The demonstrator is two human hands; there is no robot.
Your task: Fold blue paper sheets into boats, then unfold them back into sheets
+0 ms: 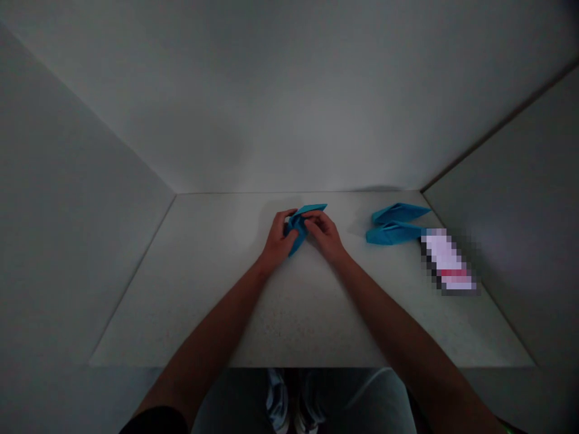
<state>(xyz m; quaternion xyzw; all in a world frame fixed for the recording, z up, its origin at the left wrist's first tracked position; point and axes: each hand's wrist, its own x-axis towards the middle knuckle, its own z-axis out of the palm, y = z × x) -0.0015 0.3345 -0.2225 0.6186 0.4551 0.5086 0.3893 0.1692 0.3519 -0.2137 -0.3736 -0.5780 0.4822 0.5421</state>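
Observation:
A blue piece of folded paper [297, 242] is between my two hands, just above or on the white table near its back. My left hand [277, 239] grips its left side, with the thumb across the front and the fingers behind. My right hand [326, 234] pinches the upper right part, its other fingers curled. One pointed flap sticks out past the right fingertips, and another corner points down toward me. To the right lie two more blue folded paper pieces, a far one [398, 212] and a near one [392, 234], long and pointed, side by side.
A pixelated flat object with a bright face [450, 262], phone-like in outline, lies at the right by the near paper piece's tip. White walls [289, 120] enclose the table [203, 265] at the back and both sides. The table's front edge is above my legs.

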